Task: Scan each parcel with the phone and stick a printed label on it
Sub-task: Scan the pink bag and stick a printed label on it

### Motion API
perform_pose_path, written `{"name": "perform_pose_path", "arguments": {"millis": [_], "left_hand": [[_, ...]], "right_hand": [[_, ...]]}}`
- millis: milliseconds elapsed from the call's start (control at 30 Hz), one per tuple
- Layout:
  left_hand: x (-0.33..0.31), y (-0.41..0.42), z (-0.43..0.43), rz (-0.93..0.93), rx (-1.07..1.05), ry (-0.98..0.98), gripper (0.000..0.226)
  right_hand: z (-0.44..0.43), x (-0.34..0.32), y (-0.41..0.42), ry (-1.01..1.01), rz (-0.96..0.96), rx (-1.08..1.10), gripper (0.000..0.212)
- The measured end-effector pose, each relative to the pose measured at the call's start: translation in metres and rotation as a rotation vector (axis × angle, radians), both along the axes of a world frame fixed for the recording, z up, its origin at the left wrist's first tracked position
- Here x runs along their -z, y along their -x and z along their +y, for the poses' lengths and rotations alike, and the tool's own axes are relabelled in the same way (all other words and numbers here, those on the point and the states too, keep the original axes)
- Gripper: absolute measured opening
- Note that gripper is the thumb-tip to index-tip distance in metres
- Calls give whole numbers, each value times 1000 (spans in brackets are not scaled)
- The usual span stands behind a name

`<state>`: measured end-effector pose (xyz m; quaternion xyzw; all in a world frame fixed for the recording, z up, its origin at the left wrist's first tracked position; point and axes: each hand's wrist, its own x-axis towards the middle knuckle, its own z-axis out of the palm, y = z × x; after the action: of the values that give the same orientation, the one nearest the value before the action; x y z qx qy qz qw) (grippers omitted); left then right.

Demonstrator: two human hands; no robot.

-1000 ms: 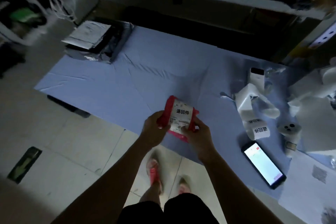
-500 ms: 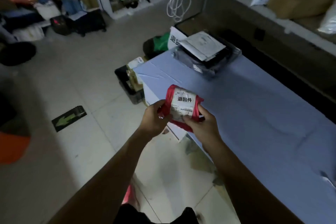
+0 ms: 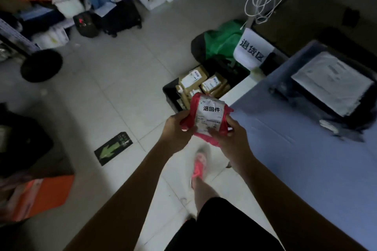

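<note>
- Pale tiles cover the floor [image 3: 114,79], and a green arrow sticker [image 3: 113,147] lies flat on it, to the left of the person's arms.
- Blue cloth covers the table [image 3: 302,165] at the right side; its near corner is just beside the right hand.
- On the far part of the table lies a stack of dark flat bags [image 3: 334,96] with a grey-white one on top.
- On the floor past the table corner stands a black crate [image 3: 169,92], filled with brown parcels [image 3: 204,81] that carry white labels.
- Behind the crate is a green bag [image 3: 222,40], and beside it a white sign [image 3: 252,48] with dark printed characters.
- An orange box [image 3: 38,195] stands at the lower left; the picture is blurred there.
- The red parcel [image 3: 206,117] is held in the air, in front of the crate and left of the table corner, not touching either.
- A white printed label [image 3: 210,114] is stuck on the parcel's upper face, with bold black characters.
- The left hand [image 3: 177,128] grips the parcel's left end, fingers closed around it.
- The right hand [image 3: 234,137] grips the right lower end, with the thumb pressing on the label.
- One foot in a pink shoe [image 3: 200,165] is on the tiles under the hands.
</note>
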<state>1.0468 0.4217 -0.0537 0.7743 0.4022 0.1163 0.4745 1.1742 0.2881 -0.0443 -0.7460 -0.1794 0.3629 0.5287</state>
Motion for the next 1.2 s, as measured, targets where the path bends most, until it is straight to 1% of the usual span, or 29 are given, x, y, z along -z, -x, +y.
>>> {"name": "perform_pose_path", "arguments": {"millis": [67,233,333,400,500,567,633,733,867,967,1000,1100,1200], "left_hand": [[18,-9,44,48,-29,14,34],[75,-33,147,188,-11,53,35],[116,-48,198,249,47,71,31],[148,-59,230,282,111,80,27],[203,-77,278,337,237,125,25],[244,-88,308,353,299,184,22],[289,-99,334,365,380,230,24],[358,-112,365,356,477,233,19],[445,-129,393,389,610,206,21],[495,-131,406,394,663,136,12],[508,-131,408,368,676,100,9],[534,-132,414,278,673,49,12],[542,-133,415,264,668,11,16]], "right_hand": [[46,23,-9,31,66,-6,30],[148,82,-24,88,148,40,37],[195,127,-32,196,147,60,37],[222,160,-34,250,177,104,39],[259,218,-34,256,277,235,37],[283,261,-34,279,318,307,41],[305,305,-33,284,370,392,46],[332,374,-32,275,428,473,51],[359,458,-34,326,376,493,47],[373,505,-35,417,261,447,44],[375,517,-34,439,229,447,44],[382,543,-32,479,121,491,43],[387,551,-32,539,-20,484,40]]}}
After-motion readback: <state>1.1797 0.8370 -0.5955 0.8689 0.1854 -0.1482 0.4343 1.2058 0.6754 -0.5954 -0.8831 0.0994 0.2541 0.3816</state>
